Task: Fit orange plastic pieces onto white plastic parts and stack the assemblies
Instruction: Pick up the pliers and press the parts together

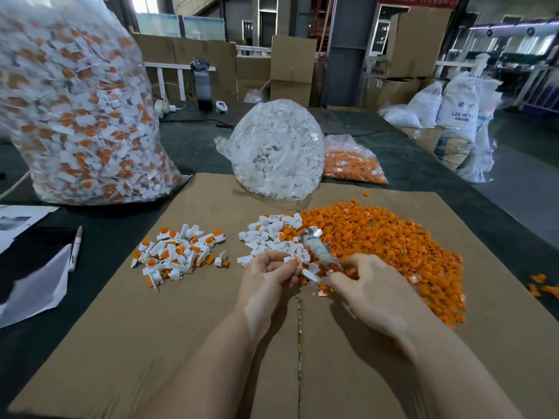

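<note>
my left hand [266, 275] pinched a white part [292, 259] between thumb and curled fingers, just above the cardboard [151, 328]. my right hand [367, 293] gripped a tool [317, 247] by its red handle, the shaft pointing up and away; its tip was blurred and i could not tell what it touched. a few white parts lay between the two hands. left of the hands lay the pile of assemblies [178, 252], white with orange inserts. just beyond the hands lay the loose white parts [269, 234], touching the broad orange heap [387, 246] to the right. a pen [75, 247] and papers [33, 276] lay at the left, off the cardboard. farther back stood a bag of white parts [276, 149], a bag of orange pieces [352, 163] beside it, and a tall bag of assemblies [75, 101] at the left. a bottle [201, 83] stood at the far edge.
</note>
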`<action>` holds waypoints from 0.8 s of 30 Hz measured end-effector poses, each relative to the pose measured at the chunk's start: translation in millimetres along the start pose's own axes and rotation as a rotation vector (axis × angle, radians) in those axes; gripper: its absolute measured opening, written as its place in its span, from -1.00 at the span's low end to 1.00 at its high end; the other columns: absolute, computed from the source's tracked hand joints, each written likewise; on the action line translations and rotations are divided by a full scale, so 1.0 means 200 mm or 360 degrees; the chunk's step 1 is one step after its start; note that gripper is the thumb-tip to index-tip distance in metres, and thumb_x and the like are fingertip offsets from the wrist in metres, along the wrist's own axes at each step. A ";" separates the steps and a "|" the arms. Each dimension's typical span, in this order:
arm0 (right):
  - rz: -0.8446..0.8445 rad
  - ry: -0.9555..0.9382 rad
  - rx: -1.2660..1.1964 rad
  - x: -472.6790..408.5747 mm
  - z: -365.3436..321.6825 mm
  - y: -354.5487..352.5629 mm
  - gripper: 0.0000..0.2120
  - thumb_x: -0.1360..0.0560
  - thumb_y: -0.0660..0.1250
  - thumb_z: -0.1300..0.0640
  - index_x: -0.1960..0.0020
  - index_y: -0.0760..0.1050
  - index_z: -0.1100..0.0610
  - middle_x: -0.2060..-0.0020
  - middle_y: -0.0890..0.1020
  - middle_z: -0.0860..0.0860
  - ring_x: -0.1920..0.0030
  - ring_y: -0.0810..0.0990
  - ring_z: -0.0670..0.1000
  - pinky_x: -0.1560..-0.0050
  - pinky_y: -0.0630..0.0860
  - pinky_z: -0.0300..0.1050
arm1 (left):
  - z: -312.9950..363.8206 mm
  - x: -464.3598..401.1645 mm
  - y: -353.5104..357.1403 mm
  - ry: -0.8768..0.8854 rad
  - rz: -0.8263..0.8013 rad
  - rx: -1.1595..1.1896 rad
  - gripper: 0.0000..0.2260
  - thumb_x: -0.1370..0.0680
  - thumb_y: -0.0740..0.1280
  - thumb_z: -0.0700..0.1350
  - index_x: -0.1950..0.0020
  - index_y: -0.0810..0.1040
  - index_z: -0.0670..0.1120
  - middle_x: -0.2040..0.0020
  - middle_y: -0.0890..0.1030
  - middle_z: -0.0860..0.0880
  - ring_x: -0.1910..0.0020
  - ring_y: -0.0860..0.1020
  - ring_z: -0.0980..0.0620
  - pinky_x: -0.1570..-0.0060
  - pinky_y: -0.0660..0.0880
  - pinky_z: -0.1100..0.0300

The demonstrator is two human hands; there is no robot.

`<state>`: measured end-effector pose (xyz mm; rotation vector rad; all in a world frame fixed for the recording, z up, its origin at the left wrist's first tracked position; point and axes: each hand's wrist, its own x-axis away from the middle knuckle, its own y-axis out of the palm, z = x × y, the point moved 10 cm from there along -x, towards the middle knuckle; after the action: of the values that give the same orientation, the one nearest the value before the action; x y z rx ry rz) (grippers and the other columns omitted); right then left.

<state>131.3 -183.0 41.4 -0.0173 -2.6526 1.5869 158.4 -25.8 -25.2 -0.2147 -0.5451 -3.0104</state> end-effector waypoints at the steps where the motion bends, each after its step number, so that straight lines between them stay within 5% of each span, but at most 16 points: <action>1: -0.0121 0.0005 -0.0098 0.01 0.00 0.03 -0.69 -0.53 0.20 -0.10 -0.01 0.48 0.15 0.17 0.57 0.04 0.15 0.56 0.08 0.15 0.45 -0.04 | 0.00 0.00 0.00 -0.0007 -0.0001 0.0022 -0.91 -0.50 0.33 -0.33 0.01 0.49 -0.22 0.32 0.59 -0.11 0.46 0.52 0.14 0.43 0.49 0.35; 6: -0.0423 0.0044 -0.0381 0.05 -0.03 0.10 -0.73 -0.49 0.25 0.04 0.32 0.42 0.17 0.40 0.37 0.12 0.37 0.30 0.04 0.29 0.20 -0.06 | 0.01 0.01 0.00 -0.0017 0.0003 0.0061 -0.91 -0.51 0.30 -0.36 0.02 0.48 -0.23 0.36 0.56 -0.09 0.49 0.50 0.14 0.43 0.49 0.36; 17: -0.0723 0.0110 -0.0563 0.07 -0.04 0.17 -0.81 -0.49 0.22 0.09 0.26 0.41 0.14 0.43 0.44 0.04 0.38 0.40 0.02 0.35 0.29 -0.15 | 0.01 -0.02 -0.03 -0.0023 0.0146 -0.0039 -0.90 -0.54 0.27 -0.35 -0.04 0.47 -0.28 0.36 0.51 -0.09 0.49 0.45 0.12 0.43 0.44 0.36; 24: -0.0588 -0.0052 -0.0325 0.05 -0.09 0.16 -0.82 -0.54 0.17 0.08 0.21 0.34 0.13 0.32 0.44 0.07 0.33 0.40 0.04 0.28 0.29 -0.10 | 0.00 -0.02 -0.04 -0.0035 0.0171 -0.0063 -0.89 -0.54 0.27 -0.34 -0.06 0.47 -0.28 0.34 0.52 -0.09 0.44 0.46 0.11 0.36 0.46 0.32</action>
<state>120.9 -152.0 21.1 0.4646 -2.6308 1.2097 162.2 -17.0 -28.0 -0.2708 -0.4606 -2.9196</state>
